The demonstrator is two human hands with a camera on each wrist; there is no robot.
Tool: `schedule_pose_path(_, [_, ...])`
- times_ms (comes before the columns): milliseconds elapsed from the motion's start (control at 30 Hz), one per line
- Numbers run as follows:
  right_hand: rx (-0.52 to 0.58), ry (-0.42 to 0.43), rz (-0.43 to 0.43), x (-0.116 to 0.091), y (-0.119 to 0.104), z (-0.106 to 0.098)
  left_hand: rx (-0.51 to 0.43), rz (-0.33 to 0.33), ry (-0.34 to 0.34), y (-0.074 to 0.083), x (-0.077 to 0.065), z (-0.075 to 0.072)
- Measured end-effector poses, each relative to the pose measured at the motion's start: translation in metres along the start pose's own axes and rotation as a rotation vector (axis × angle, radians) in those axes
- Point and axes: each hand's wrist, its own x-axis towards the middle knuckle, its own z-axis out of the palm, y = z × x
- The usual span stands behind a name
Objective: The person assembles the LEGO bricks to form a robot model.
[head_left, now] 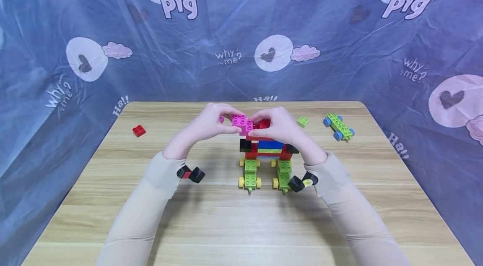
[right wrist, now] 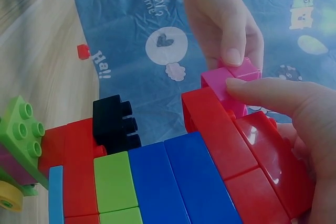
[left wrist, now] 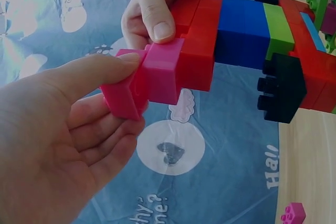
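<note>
My left hand (head_left: 209, 121) pinches a pink brick (left wrist: 123, 90) between thumb and fingers, at the upper left of a standing brick build (head_left: 269, 147). That brick meets a second pink brick (left wrist: 163, 72) on the build; whether their studs are fully joined I cannot tell. With its thumb on the second pink brick and fingers behind, my right hand (head_left: 279, 122) grips the top of the build. Below come red bricks (right wrist: 220, 135), blue bricks (right wrist: 178, 177), a lime row (right wrist: 115, 182) and a black brick (left wrist: 283, 87) jutting out. Green wheeled bases (head_left: 250, 179) with yellow wheels carry the build.
On the wooden table (head_left: 211, 224), a red brick (head_left: 138, 130) lies far left. A small green brick (head_left: 302, 121) and a green base with blue wheels (head_left: 338, 126) are at the back right. Another pink brick (left wrist: 293, 213) lies behind my left hand. Printed blue cloth (head_left: 226, 14) surrounds the table.
</note>
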Motion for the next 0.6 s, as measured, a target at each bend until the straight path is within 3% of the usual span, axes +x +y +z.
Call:
schedule_pose_path(300, [0.006, -0.002, 0.004, 0.0001, 0.0000, 0.0001, -0.013, -0.028, -0.031, 0.0015, 0.0016, -0.0020])
schedule_pose_path(600, [0.009, -0.002, 0.010, -0.0003, -0.0006, 0.0001, -0.003, -0.029, -0.001, 0.0015, -0.0018, 0.0023])
